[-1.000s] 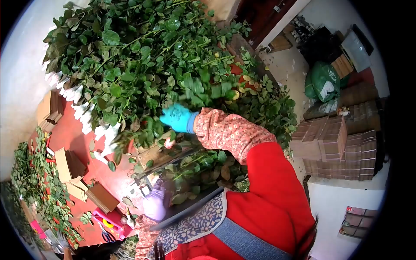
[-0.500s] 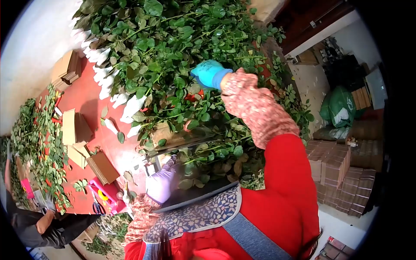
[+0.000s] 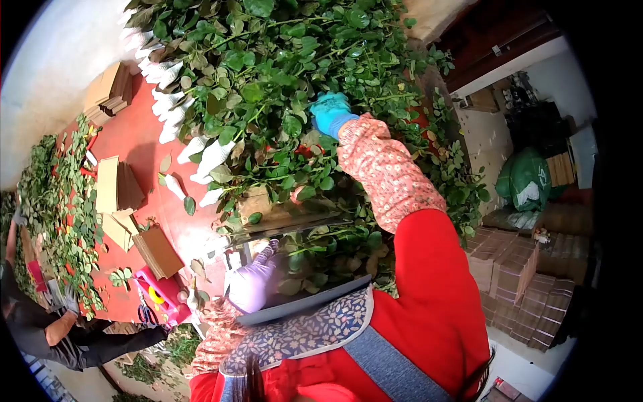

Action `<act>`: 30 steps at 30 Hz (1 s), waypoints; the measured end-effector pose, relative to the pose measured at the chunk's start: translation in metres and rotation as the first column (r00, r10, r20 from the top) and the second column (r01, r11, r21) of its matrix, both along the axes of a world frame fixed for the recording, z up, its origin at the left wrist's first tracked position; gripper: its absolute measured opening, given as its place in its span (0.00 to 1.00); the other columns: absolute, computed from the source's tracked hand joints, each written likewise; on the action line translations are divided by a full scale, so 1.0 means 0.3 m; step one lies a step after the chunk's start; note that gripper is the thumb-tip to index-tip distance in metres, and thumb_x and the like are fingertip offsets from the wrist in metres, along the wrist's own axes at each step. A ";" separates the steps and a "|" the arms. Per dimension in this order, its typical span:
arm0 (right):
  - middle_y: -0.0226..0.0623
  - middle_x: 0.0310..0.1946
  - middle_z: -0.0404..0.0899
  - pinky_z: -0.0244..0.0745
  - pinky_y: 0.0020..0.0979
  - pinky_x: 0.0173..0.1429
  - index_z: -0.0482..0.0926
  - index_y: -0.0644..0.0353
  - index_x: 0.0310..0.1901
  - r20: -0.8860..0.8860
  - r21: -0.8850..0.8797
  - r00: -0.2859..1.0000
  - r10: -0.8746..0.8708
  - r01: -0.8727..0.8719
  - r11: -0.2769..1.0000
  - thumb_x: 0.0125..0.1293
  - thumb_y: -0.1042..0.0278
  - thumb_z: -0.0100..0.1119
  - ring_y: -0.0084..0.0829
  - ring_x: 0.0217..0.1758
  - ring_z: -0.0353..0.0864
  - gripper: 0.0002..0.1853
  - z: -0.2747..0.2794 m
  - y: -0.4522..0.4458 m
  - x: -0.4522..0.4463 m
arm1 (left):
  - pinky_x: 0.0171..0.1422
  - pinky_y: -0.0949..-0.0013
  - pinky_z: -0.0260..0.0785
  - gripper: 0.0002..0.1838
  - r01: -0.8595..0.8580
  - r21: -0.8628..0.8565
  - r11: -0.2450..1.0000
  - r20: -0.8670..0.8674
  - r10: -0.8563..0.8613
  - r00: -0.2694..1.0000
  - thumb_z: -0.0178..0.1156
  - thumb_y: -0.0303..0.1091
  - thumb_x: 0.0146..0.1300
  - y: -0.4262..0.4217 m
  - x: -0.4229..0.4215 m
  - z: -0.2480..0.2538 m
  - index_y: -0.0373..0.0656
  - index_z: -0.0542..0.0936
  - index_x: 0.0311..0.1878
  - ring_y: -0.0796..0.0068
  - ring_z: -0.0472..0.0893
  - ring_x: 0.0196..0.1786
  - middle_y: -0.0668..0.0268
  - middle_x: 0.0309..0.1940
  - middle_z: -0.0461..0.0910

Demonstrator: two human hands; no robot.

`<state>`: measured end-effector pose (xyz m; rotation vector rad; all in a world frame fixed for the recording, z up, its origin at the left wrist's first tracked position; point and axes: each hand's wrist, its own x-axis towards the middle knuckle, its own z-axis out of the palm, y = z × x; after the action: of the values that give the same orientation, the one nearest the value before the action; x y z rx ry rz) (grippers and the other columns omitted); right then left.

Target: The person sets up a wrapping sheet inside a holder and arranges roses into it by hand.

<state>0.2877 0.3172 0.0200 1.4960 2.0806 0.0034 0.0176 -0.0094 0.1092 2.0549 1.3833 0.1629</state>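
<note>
My right hand [image 3: 329, 112], in a turquoise glove, rests on the big pile of leafy green stems [image 3: 268, 74], its fingers curled down among the leaves; whatever it grips is hidden. My left hand [image 3: 251, 281], in a lilac glove, is low in the view beside a dark-edged tray [image 3: 308, 303] with leafy stems in it. Its fingers are pressed together near the tray's left end, and what they hold cannot be made out. White-netted flower heads [image 3: 214, 159] line the left side of the pile.
On the red table [image 3: 151, 194] stand folded cardboard pieces [image 3: 157, 251], a pink tape dispenser [image 3: 164, 295] and scissors [image 3: 146, 311]. A co-worker [image 3: 50, 328] is at the lower left beside more stems [image 3: 63, 221]. Cardboard stacks [image 3: 509, 268] and a green sack [image 3: 526, 177] lie right.
My right hand has moved away from the flower heads, farther over the pile. My left hand stays by the tray. The view has shifted, and more of the co-worker shows.
</note>
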 end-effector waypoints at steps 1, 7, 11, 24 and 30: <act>0.47 0.56 0.81 0.76 0.53 0.59 0.81 0.53 0.58 -0.130 -0.042 0.989 0.069 -0.075 0.996 0.62 0.66 0.58 0.46 0.60 0.81 0.21 0.057 -0.024 0.019 | 0.32 0.57 0.77 0.17 0.008 0.029 1.000 0.002 -0.008 1.000 0.63 0.32 0.60 0.000 -0.004 -0.008 0.49 0.81 0.54 0.55 0.83 0.29 0.60 0.55 0.82; 0.41 0.45 0.83 0.71 0.48 0.57 0.81 0.55 0.48 -0.409 0.101 0.876 0.256 -0.235 0.967 0.63 0.62 0.63 0.47 0.49 0.81 0.13 0.037 -0.185 0.073 | 0.30 0.59 0.75 0.21 0.016 0.068 0.998 0.013 -0.017 1.000 0.61 0.32 0.63 -0.097 -0.041 -0.100 0.51 0.79 0.61 0.57 0.82 0.29 0.60 0.59 0.79; 0.45 0.36 0.81 0.75 0.47 0.45 0.80 0.59 0.40 -0.617 0.197 0.704 0.353 -0.297 0.934 0.59 0.65 0.66 0.51 0.41 0.81 0.11 0.124 -0.313 0.070 | 0.30 0.61 0.75 0.21 -0.027 0.099 0.995 0.006 0.026 1.000 0.61 0.31 0.62 -0.133 -0.034 -0.115 0.49 0.79 0.61 0.59 0.83 0.29 0.58 0.62 0.77; 0.47 0.51 0.80 0.76 0.45 0.53 0.78 0.60 0.55 -0.675 0.421 0.606 0.421 -0.153 0.894 0.62 0.78 0.59 0.51 0.50 0.78 0.18 0.519 -0.626 0.139 | 0.36 0.61 0.77 0.21 -0.063 0.116 0.991 0.125 0.049 0.991 0.62 0.29 0.61 -0.101 -0.075 -0.128 0.48 0.78 0.59 0.59 0.84 0.33 0.56 0.70 0.70; 0.48 0.41 0.80 0.73 0.48 0.44 0.78 0.61 0.49 -0.769 0.312 0.563 0.305 -0.087 0.946 0.60 0.79 0.59 0.55 0.42 0.78 0.14 0.357 -0.568 0.186 | 0.37 0.60 0.78 0.21 -0.038 0.139 0.990 0.182 0.012 0.983 0.62 0.26 0.60 -0.089 -0.043 -0.135 0.48 0.78 0.58 0.56 0.85 0.34 0.53 0.69 0.71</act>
<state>0.3435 0.1467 0.1271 1.5480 3.0890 -0.4515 0.0046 -0.0361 0.0688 2.0802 1.3184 0.4598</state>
